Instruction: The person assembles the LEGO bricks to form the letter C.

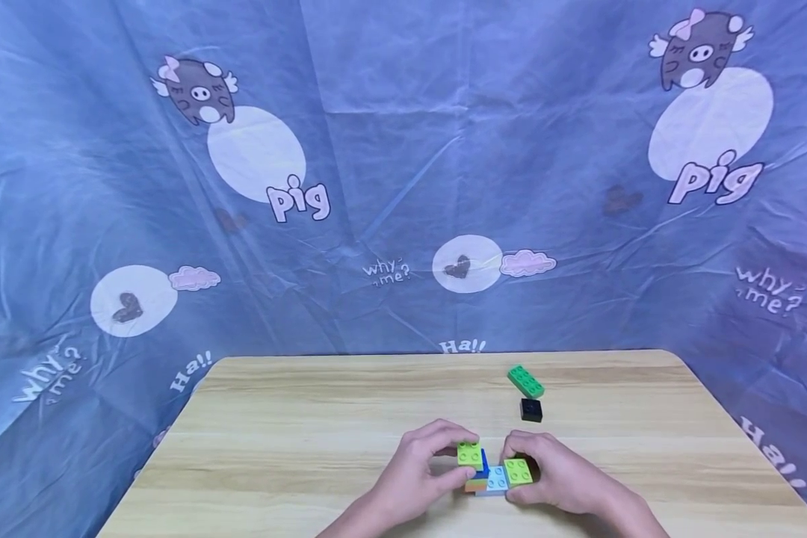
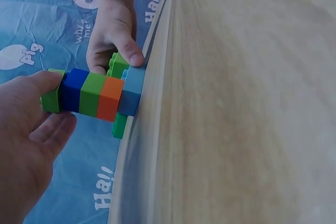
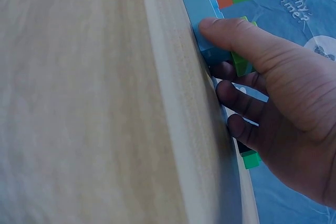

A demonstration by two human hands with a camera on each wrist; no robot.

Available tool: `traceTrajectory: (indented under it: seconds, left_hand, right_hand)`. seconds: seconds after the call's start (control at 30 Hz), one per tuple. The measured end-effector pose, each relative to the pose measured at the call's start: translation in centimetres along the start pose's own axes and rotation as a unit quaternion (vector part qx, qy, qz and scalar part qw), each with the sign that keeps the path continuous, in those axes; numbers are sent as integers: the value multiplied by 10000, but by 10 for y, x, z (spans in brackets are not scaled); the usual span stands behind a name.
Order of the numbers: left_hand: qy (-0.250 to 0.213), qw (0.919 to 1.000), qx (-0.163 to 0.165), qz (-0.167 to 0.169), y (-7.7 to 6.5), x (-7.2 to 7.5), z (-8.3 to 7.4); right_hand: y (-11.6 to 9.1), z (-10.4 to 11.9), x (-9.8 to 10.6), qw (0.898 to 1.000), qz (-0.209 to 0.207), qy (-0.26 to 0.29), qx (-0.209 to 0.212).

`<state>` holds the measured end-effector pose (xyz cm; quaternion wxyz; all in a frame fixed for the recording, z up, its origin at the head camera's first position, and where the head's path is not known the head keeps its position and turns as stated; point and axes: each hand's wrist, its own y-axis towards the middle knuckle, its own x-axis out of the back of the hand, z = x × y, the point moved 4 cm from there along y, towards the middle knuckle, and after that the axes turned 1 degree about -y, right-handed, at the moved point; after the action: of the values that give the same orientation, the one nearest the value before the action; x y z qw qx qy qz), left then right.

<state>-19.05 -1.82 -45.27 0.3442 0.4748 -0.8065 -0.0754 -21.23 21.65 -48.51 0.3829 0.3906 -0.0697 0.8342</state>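
Observation:
A small tower of toy building bricks stands near the table's front, between the two hands. Its base is a light blue brick (image 2: 132, 90); on the left part are stacked an orange brick (image 2: 110, 99), a green brick (image 2: 91, 95), a dark blue brick (image 2: 72, 90) and, topmost, a lime brick (image 1: 469, 456). My left hand (image 1: 417, 471) pinches this top brick between thumb and fingers. A second lime brick (image 1: 517, 471) sits on the base's right end. There my right hand (image 1: 561, 474) grips the base, its thumb against the light blue side, as the right wrist view shows.
Behind the hands, a black brick (image 1: 531, 409) and a long green brick (image 1: 526, 381) lie on the wooden table (image 1: 296, 418). A blue printed cloth (image 1: 390, 149) hangs beyond the table's back edge and at both sides.

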Motion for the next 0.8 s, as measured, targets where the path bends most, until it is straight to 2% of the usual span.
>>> traceTrajectory:
  seconds: [0.3, 0.53, 0.8]
  left_hand:
    - [803, 9962, -326, 36, 3, 1, -6]
    - [969, 9950, -173, 143, 6, 2, -8]
    - [1103, 9936, -180, 171, 8, 4, -6]
  right_hand:
    - [1, 1, -1, 10000, -48, -10, 77]
    - [2, 2, -2, 10000, -20, 54, -10]
    - [5, 3, -4, 9999, -6, 63, -98]
